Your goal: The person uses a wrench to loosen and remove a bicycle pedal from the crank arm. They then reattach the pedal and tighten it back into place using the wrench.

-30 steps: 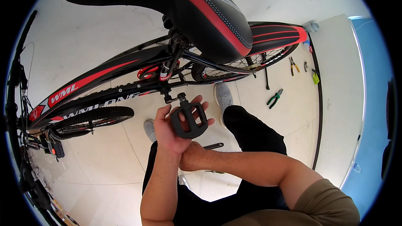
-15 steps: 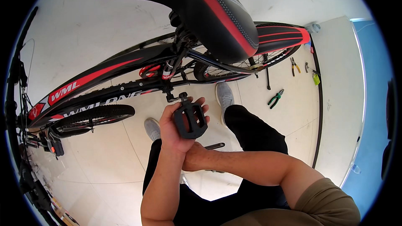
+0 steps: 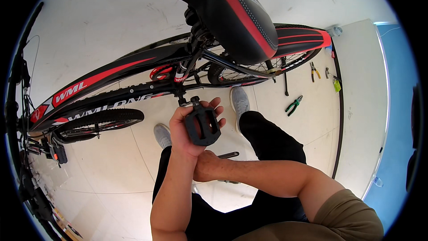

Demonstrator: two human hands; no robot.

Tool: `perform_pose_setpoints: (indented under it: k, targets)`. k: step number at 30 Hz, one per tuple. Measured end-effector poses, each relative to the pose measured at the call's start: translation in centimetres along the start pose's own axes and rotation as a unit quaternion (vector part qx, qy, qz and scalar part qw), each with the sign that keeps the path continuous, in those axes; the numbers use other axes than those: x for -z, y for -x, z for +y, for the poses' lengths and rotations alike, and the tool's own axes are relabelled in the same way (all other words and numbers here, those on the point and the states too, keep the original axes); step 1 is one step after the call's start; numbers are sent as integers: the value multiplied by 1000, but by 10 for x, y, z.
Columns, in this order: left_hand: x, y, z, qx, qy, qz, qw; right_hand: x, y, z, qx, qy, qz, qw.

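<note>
My left hand (image 3: 182, 127) is palm up, its fingers curled around a black bicycle pedal (image 3: 202, 126). The pedal's spindle end points at the bike, close to the crank (image 3: 183, 101); whether they are joined I cannot tell. Beneath my left wrist, my right hand (image 3: 207, 167) is closed, but its fingertips are hidden, so what it grips does not show. A dark slotted metal bar (image 3: 229, 155) juts out beside the right wrist. Across the view stands the black and red bicycle (image 3: 104, 73), its saddle (image 3: 243, 22) above the rear wheel.
Green-handled pliers (image 3: 294, 105), yellow-handled pliers (image 3: 315, 71) and a hammer (image 3: 329, 73) lie on the floor at right, by a lime-green item (image 3: 337, 85). The kickstand (image 3: 286, 82) reaches down near the rear wheel. My shoes (image 3: 240, 100) flank the pedal.
The bicycle appears slightly further right in the view. My left hand and the pedal have shifted up a little; the grip is the same. My right hand has hardly moved.
</note>
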State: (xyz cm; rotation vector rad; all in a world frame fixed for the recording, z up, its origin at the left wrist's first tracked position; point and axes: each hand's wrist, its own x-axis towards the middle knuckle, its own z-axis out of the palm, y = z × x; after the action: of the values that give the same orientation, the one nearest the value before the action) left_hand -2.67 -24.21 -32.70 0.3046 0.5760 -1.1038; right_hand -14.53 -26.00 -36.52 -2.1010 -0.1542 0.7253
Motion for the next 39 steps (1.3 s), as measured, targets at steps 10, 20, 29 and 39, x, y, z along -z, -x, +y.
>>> perform_pose_setpoints:
  k: [10, 20, 29, 39]
  targets:
    - [2, -3, 1, -9, -24, 23, 999, 18, 5, -8, -13, -2, -33, 999]
    - [5, -4, 3, -18, -66, 22, 997, 30, 7, -14, -25, 4, -64, 998]
    - [-1, -3, 2, -44, -165, 73, 983, 34, 6, -16, -34, 11, -89, 995]
    - [-9, 3, 3, -51, -189, 86, 977, 34, 5, -24, -31, -4, -82, 996]
